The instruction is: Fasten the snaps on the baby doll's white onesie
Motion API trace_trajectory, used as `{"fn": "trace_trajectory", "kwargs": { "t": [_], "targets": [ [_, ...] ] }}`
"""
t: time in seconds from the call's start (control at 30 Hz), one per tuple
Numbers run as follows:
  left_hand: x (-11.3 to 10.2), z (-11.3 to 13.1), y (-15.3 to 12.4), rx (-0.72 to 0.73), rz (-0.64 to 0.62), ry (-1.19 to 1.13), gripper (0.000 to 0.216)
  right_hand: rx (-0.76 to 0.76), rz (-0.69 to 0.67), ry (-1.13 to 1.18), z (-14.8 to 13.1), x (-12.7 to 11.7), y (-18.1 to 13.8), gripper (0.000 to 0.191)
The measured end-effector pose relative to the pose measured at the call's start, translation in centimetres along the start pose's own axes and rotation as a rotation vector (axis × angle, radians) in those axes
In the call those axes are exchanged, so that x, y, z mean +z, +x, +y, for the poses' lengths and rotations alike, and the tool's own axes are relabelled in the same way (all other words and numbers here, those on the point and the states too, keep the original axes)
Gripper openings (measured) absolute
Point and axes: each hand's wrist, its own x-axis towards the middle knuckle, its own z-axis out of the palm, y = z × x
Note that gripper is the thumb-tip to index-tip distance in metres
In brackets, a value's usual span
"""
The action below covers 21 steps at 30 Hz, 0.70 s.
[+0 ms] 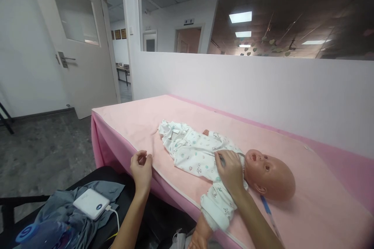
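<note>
One bald doll (270,175), its head smooth and rounded, lay face up on the table (128,114), in one white printed garment (193,151) of soft, wrinkled fabric. The right hand (230,168) rested on its chest, fingers bent; whether they gripped the fabric could not be told. The left hand (142,169), loosely curled and holding nothing visible, hovered by the edge of the pink tablecloth. Beside it, on a crumpled grey cloth (109,190), sat one glossy, round-cornered white power bank (91,203) and one translucent plastic bottle (48,235).
</note>
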Motion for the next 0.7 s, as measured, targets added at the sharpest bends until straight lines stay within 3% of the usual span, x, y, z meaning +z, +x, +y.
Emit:
{"fn": "trace_trajectory", "kwargs": {
  "t": [0.17, 0.47, 0.7],
  "targets": [
    [-0.3, 1.2, 0.9, 0.242, -0.2, 0.214, 0.022, 0.003, -0.003, -0.008, -0.1, 0.0, 0.0, 0.016],
    [-0.5, 1.3, 1.1, 0.297, -0.156, 0.29, 0.024, 0.0, -0.004, -0.012, -0.3, -0.3, 0.1, 0.015],
    [0.0, 2.4, 1.5, 0.402, -0.219, 0.311, 0.028, 0.006, -0.001, -0.009, -0.2, -0.1, 0.0, 0.015]
  ]
}}
